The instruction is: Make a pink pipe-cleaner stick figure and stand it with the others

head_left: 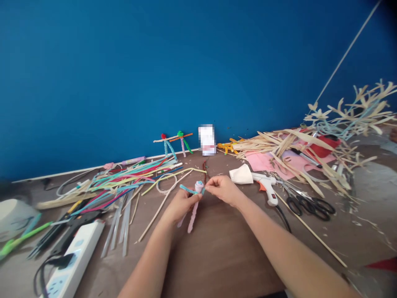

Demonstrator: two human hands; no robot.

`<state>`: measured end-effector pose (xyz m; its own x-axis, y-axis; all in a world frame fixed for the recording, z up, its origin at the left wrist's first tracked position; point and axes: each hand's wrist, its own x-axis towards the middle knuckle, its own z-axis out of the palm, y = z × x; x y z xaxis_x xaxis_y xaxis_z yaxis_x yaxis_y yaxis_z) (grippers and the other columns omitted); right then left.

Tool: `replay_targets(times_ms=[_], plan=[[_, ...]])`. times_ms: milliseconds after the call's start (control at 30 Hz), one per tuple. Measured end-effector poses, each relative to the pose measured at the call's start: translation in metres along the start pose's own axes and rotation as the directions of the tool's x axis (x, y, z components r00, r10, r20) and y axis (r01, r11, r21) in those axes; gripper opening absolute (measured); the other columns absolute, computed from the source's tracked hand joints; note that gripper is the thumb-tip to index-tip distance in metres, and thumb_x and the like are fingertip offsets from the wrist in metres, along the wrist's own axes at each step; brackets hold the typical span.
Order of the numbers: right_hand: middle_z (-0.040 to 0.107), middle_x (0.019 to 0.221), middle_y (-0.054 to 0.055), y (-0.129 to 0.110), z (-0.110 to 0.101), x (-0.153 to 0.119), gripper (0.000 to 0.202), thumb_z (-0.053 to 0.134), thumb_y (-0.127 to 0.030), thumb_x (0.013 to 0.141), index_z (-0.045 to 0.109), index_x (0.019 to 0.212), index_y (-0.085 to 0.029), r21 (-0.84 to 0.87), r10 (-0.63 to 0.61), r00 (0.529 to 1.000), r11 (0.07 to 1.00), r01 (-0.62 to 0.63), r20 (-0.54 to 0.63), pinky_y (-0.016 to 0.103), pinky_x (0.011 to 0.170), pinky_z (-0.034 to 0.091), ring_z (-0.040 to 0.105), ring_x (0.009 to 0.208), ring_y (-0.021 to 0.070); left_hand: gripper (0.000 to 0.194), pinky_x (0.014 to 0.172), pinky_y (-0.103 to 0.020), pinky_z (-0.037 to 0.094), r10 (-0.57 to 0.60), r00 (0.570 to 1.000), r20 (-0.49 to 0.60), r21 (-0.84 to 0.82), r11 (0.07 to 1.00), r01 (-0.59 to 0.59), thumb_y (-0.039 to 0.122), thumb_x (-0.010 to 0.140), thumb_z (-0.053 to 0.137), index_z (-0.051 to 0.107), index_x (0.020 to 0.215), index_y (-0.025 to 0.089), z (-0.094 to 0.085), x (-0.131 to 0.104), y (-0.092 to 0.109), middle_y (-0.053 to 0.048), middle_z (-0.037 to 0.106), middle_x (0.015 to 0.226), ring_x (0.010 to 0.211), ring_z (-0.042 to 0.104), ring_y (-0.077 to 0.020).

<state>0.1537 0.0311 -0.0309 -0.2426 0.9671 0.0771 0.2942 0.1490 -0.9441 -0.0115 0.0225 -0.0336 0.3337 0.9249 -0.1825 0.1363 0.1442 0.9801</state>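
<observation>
A small pipe-cleaner figure [192,218] with pale pink legs, a coiled pink and blue top and blue arms is held above the table by my left hand [180,207]. The thumb and fingers of that hand close round its middle, and one blue arm sticks out to the left. My right hand [225,190] is closed in a pinch at the figure's right side, where a bit of blue pipe cleaner shows by the fingertips. Just behind lies a dark reddish-brown twisted pipe cleaner [204,169].
Two finished-looking figures [167,145] lean against the blue wall beside a blurred white card [207,140]. Left are loose pipe cleaners [114,178], clear glue sticks [125,225] and a power strip [77,256]. Right are a glue gun [269,188], scissors [310,205] and dried husk strips [279,145].
</observation>
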Motion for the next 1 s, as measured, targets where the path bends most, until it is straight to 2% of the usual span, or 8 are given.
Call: replay_targets(times_ms=[133, 267, 367, 467, 600, 767, 833, 1000], plan=[[0.062, 0.067, 0.002, -0.005, 0.007, -0.005, 0.018, 0.049, -0.025, 0.072, 0.064, 0.075, -0.016, -0.124, -0.136, 0.989, 0.984, 0.128, -0.060, 0.021, 0.056, 0.039, 0.053, 0.058, 0.0109, 0.019, 0.037, -0.018, 0.018, 0.086, 0.976, -0.198, 0.008, 0.996, -0.086, 0.032, 0.063, 0.058, 0.051, 0.059, 0.014, 0.002, 0.007, -0.008, 0.009, 0.033, 0.038, 0.034, 0.026, -0.0040], [0.065, 0.078, 0.003, -0.007, 0.015, -0.011, 0.019, 0.047, -0.022, 0.074, 0.064, 0.082, -0.019, -0.163, -0.217, 0.975, 0.965, 0.208, -0.041, 0.023, 0.066, 0.041, 0.057, 0.070, 0.0137, 0.022, 0.035, -0.017, 0.020, 0.041, 0.953, -0.300, -0.181, 0.978, -0.099, 0.032, 0.063, 0.058, 0.046, 0.057, 0.015, 0.002, 0.012, -0.012, 0.009, 0.034, 0.036, 0.032, 0.027, -0.0038], [0.064, 0.075, 0.002, -0.003, 0.018, -0.010, 0.017, 0.048, -0.020, 0.073, 0.063, 0.081, -0.018, -0.142, -0.196, 0.980, 0.972, 0.189, -0.034, 0.022, 0.063, 0.042, 0.056, 0.066, 0.0124, 0.024, 0.035, -0.016, 0.020, -0.004, 0.957, -0.289, -0.345, 0.933, -0.100, 0.030, 0.061, 0.061, 0.044, 0.055, 0.015, 0.002, 0.013, -0.012, 0.008, 0.036, 0.038, 0.033, 0.030, -0.0031], [0.060, 0.063, 0.000, 0.004, 0.019, -0.005, 0.014, 0.048, -0.020, 0.072, 0.060, 0.077, -0.016, -0.065, -0.086, 0.996, 0.994, 0.085, -0.009, 0.019, 0.048, 0.039, 0.051, 0.049, 0.0084, 0.022, 0.034, -0.015, 0.021, -0.008, 0.972, -0.237, -0.461, 0.881, -0.105, 0.027, 0.060, 0.063, 0.046, 0.057, 0.014, 0.003, 0.012, -0.010, 0.008, 0.039, 0.041, 0.034, 0.032, -0.0025], [0.053, 0.053, -0.003, 0.010, 0.019, 0.000, 0.010, 0.050, -0.022, 0.070, 0.056, 0.071, -0.014, 0.118, 0.095, 0.993, 0.988, -0.103, 0.075, 0.016, 0.034, 0.030, 0.039, 0.034, 0.0039, 0.018, 0.036, -0.014, 0.027, -0.007, 0.988, -0.153, -0.546, 0.834, -0.079, 0.023, 0.059, 0.065, 0.050, 0.062, 0.012, 0.003, 0.010, -0.010, 0.005, 0.046, 0.049, 0.040, 0.039, -0.0034], [0.052, 0.051, -0.004, 0.011, 0.017, 0.001, 0.013, 0.052, -0.026, 0.069, 0.053, 0.070, -0.014, 0.303, 0.151, 0.974, 0.932, -0.198, 0.171, 0.015, 0.031, 0.024, 0.034, 0.030, 0.0017, 0.018, 0.036, -0.013, 0.029, -0.034, 0.991, -0.128, -0.611, 0.790, -0.052, 0.022, 0.058, 0.066, 0.053, 0.066, 0.012, 0.001, 0.009, -0.011, 0.003, 0.050, 0.054, 0.042, 0.041, -0.0032], [0.050, 0.049, -0.005, 0.010, 0.016, 0.001, 0.014, 0.053, -0.027, 0.068, 0.054, 0.072, -0.013, 0.308, 0.150, 0.973, 0.930, -0.199, 0.175, 0.015, 0.031, 0.022, 0.032, 0.030, 0.0014, 0.018, 0.036, -0.013, 0.030, -0.033, 0.990, -0.135, -0.591, 0.805, -0.054, 0.021, 0.058, 0.067, 0.054, 0.067, 0.011, 0.002, 0.010, -0.011, 0.003, 0.049, 0.052, 0.042, 0.040, -0.0028], [0.048, 0.047, -0.006, 0.012, 0.021, 0.000, 0.012, 0.051, -0.025, 0.070, 0.056, 0.068, -0.014, 0.218, 0.069, 0.986, 0.971, -0.102, 0.154, 0.015, 0.031, 0.025, 0.034, 0.031, 0.0026, 0.022, 0.037, -0.012, 0.031, -0.042, 0.986, -0.160, -0.569, 0.820, -0.058, 0.021, 0.057, 0.069, 0.058, 0.073, 0.010, 0.003, 0.012, -0.011, 0.004, 0.049, 0.048, 0.041, 0.041, -0.0029]])
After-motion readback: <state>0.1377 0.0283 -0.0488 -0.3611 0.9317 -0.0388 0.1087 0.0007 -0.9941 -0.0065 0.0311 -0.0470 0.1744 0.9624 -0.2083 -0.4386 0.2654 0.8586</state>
